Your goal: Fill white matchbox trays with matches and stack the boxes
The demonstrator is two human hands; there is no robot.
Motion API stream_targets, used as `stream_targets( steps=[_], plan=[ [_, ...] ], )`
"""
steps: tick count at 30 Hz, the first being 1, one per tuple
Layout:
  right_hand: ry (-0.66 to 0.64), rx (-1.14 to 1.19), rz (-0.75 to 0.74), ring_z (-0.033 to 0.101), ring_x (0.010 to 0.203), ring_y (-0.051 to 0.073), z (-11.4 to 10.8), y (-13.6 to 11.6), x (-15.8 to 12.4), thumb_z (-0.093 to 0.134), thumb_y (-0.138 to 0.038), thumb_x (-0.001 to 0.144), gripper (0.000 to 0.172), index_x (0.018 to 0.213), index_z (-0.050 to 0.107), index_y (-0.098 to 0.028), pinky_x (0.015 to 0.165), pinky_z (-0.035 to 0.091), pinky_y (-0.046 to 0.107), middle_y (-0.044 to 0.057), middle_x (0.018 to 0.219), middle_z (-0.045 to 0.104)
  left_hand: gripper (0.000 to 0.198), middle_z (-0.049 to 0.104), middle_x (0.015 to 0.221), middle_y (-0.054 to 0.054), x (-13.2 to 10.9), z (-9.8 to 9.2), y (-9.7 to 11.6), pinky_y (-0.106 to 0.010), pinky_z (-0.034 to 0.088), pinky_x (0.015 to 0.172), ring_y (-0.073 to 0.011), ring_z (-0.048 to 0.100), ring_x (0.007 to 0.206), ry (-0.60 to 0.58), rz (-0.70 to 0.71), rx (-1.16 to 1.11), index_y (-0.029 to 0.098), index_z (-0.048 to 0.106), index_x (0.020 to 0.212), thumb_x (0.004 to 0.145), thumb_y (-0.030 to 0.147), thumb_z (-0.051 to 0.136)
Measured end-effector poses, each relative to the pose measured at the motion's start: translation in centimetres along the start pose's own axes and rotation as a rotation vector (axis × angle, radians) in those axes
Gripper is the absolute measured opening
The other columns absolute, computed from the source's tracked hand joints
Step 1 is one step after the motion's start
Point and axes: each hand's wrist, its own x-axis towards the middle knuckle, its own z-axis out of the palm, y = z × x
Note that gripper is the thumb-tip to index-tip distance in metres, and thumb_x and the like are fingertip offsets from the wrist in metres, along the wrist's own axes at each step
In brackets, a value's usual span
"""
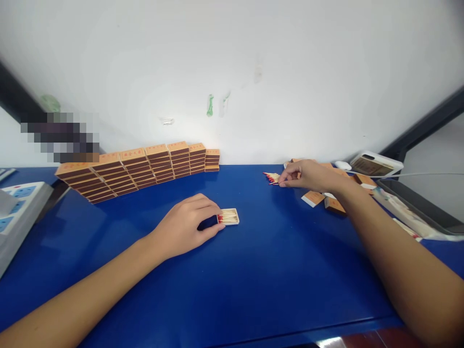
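A small white matchbox tray (235, 216) lies on the blue table with several red-tipped matches (227, 217) in it. The thumb and fingers of my left hand (190, 223) grip its left end. Farther right, near the wall, is a loose pile of red-headed matches (270, 177). My right hand (302, 175) reaches over to this pile, its thumb and fingertips pinched together on matches at the pile's right side. The fingertips partly hide how many are held.
Stacked orange matchboxes (141, 166) form a row along the wall at left. Loose matchbox parts (335, 205) lie under and beyond my right forearm. A power strip (21, 203) stands far left. At right are a phone (420, 203), a white case (377, 164) and a cable (416, 174).
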Motion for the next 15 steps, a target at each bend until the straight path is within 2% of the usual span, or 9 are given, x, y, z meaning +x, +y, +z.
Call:
stream_targets(
  steps=[7,10,15],
  plan=[
    [-0.061,0.060,0.007,0.059,0.074,0.021,0.59,-0.33,0.23,0.065,-0.070,0.086,0.049,0.088,0.074,-0.022,0.066,0.046,0.034,0.008,0.083,0.070,0.020,0.079,0.110,-0.006,0.03,0.01,0.11,-0.040,0.061,0.087,-0.0239,0.070,0.105,-0.012,-0.015,-0.003,0.020,0.076,0.117,0.102,0.031,0.068],
    [-0.031,0.091,-0.029,0.060,0.078,0.021,0.79,-0.20,0.46,0.066,-0.076,0.084,0.055,0.092,0.074,-0.023,0.069,0.045,0.034,0.007,0.085,0.071,0.021,0.079,0.110,-0.006,0.09,-0.08,0.18,-0.040,0.060,0.088,-0.0241,0.070,0.105,-0.014,-0.019,-0.003,0.020,0.076,0.117,0.102,0.031,0.068],
    [0.013,0.080,-0.057,0.056,0.075,0.021,0.98,0.08,0.70,0.063,-0.088,0.079,0.067,0.089,0.076,-0.024,0.067,0.041,0.033,0.005,0.077,0.067,0.022,0.079,0.110,-0.005,0.14,-0.12,0.24,-0.040,0.061,0.087,-0.0236,0.070,0.105,-0.012,-0.011,-0.009,0.020,0.075,0.120,0.102,0.030,0.068]
  ],
)
